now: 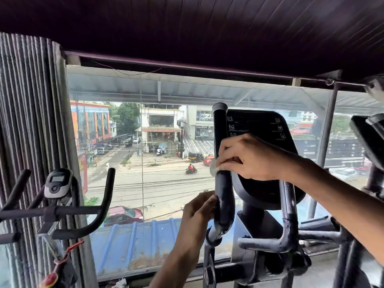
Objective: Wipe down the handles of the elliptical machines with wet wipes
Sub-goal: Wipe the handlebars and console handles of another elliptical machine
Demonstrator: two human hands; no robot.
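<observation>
Head camera looks forward past both forearms at the left handle point(223, 188) of an elliptical machine point(255, 225), a black upright bar that bends inward at its foot. The right hand point(247, 157) comes in from the lower right, its arm stretched across the front of the console point(261, 123). Its fingers curl round the bar about halfway up and press a white wet wipe point(214, 169) to it, and a crumpled corner of the wipe sticks out on the bar's left side. The left hand point(198, 212) rises from below with its fingers curled against the bar lower down, a short bare stretch of bar between the two hands; whether its thumb closes behind the bar cannot be told. Above the right hand the bar stands free up to its capped top. The machine's right handle point(287, 204) stands near, behind the right forearm. Well apart to the left are an exercise bike's handlebar point(105, 196) and its small display point(56, 182), with open room between them and the hands. Window glass point(166, 183) lies close behind, with a striped curtain point(31, 121) at its left edge.
</observation>
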